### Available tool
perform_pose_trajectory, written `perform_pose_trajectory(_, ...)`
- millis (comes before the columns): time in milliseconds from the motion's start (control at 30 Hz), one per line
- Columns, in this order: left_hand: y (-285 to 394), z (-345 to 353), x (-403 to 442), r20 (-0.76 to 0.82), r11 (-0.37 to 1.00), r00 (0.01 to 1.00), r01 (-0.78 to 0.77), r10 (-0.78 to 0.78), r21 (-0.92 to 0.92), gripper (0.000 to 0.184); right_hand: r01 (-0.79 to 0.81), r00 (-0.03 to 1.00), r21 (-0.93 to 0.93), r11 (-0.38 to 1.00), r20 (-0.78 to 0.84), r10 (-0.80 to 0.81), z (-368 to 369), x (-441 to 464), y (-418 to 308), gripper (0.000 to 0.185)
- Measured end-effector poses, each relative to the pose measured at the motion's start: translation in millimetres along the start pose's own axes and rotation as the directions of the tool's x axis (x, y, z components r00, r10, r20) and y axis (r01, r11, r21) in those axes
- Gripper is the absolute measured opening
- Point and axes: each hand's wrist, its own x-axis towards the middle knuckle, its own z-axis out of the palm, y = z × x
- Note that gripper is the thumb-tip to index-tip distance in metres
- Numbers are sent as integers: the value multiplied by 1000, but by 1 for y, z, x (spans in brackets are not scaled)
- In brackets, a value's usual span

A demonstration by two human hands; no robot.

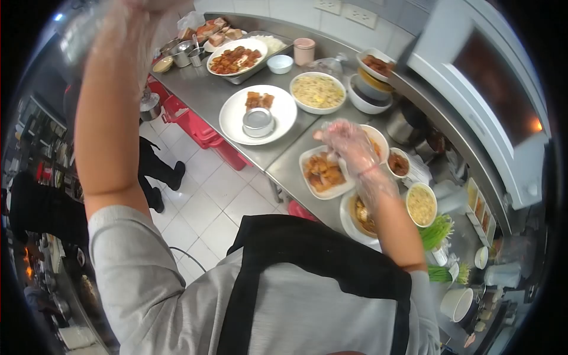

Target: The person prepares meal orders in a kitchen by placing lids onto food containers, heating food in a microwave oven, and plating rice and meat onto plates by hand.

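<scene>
My right hand (349,142), in a clear glove, is over the right edge of a square white bowl (324,173) of browned pieces. Its fingers are bent together, and what they hold is too small to make out. My left hand (155,5), also gloved, is raised at the top left edge, blurred and partly cut off, so its fingers are hidden. A round white plate (232,124) holds a metal ring mould (258,120) with browned pieces (260,100) beside it. A white bowl of yellowish rice (318,92) stands to the right of the plate.
A platter of red-sauced food (236,57), a small white bowl (280,64) and a pink container (304,52) stand at the back. Stacked bowls (371,89) and a microwave (491,89) are at the right. Red bins (204,127) stand below the counter; a person (155,168) is at left.
</scene>
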Motion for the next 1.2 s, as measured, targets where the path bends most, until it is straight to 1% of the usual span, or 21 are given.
perform_pose_trajectory(67, -87, -27, -43, -70, 989, 991, 116, -110, 88, 54, 43, 996, -144, 989, -75, -54, 27, 56, 10, 24)
perform_pose_trajectory(133, -173, -30, -87, -128, 962, 965, 245, -229, 120, 35, -55, 990, -195, 979, -139, 28, 55, 103, 11, 24)
perform_pose_trajectory(167, -203, -16, -105, -230, 962, 938, 272, -261, 15, 30, -108, 982, -219, 970, -173, 70, 66, 123, 13, 24)
perform_pose_trajectory(233, -270, 2, -133, -152, 851, 861, 505, -485, 147, 32, -187, 968, -67, 980, -184, 172, 84, 158, 23, 26)
perform_pose_trajectory(267, -299, 13, -139, -89, 822, 844, 535, -528, 193, 34, -222, 957, 11, 975, -188, 220, 91, 171, 30, 28)
perform_pose_trajectory(300, -328, 28, -141, -28, 794, 822, 558, -568, 241, 35, -228, 955, 55, 972, -183, 235, 97, 184, 39, 27)
perform_pose_trajectory(367, -394, 69, -142, 7, 847, 904, 398, -427, 352, 35, -240, 950, 139, 961, -171, 262, 105, 204, 59, 27)
perform_pose_trajectory(433, -433, 104, -128, 31, 790, 856, 461, -515, 404, 39, -268, 939, 131, 954, -189, 289, 112, 216, 74, 26)
perform_pose_trajectory(467, -438, 113, -116, 99, 742, 808, 477, -581, 471, 40, -277, 932, 118, 953, -209, 297, 114, 221, 81, 25)
perform_pose_trajectory(533, -444, 124, -94, 216, 642, 679, 469, -701, 606, 40, -287, 914, 111, 952, -265, 306, 118, 223, 84, 24)
perform_pose_trajectory(633, -451, 129, -79, 293, 620, 602, 454, -743, 640, 37, -280, 886, 146, 949, -340, 314, 121, 226, 86, 22)
perform_pose_trajectory(700, -450, 126, -77, 298, 629, 636, 390, -712, 673, 34, -268, 877, 199, 943, -354, 324, 120, 232, 94, 21)
perform_pose_trajectory(733, -448, 123, -77, 299, 628, 649, 359, -699, 691, 33, -276, 879, 188, 943, -347, 326, 119, 235, 97, 21)
perform_pose_trajectory(800, -437, 115, -83, 305, 680, 716, 314, -628, 663, 33, -289, 887, 166, 943, -326, 329, 119, 243, 101, 21)
perform_pose_trajectory(833, -436, 112, -86, 304, 702, 747, 291, -591, 651, 33, -303, 889, 157, 940, -310, 338, 118, 248, 105, 17)
perform_pose_trajectory(900, -450, 118, -85, 289, 682, 719, 338, -632, 648, 36, -328, 893, 140, 934, -276, 355, 118, 255, 108, 14)
perform_pose_trajectory(967, -461, 126, -84, 268, 652, 678, 404, -684, 642, 39, -342, 887, 106, 934, -292, 358, 123, 261, 106, 14)
perform_pose_trajectory(1033, -456, 125, -78, 240, 609, 625, 483, -743, 629, 43, -342, 880, 96, 935, -316, 355, 127, 265, 106, 15)
perform_pose_trajectory(1133, -450, 114, -73, 337, 622, 540, 522, -771, 583, 33, -315, 875, 119, 942, -347, 337, 129, 272, 115, 16)
perform_pose_trajectory(1200, -465, 120, -75, 372, 651, 562, 450, -739, 611, 35, -289, 880, 131, 948, -353, 317, 131, 276, 117, 17)
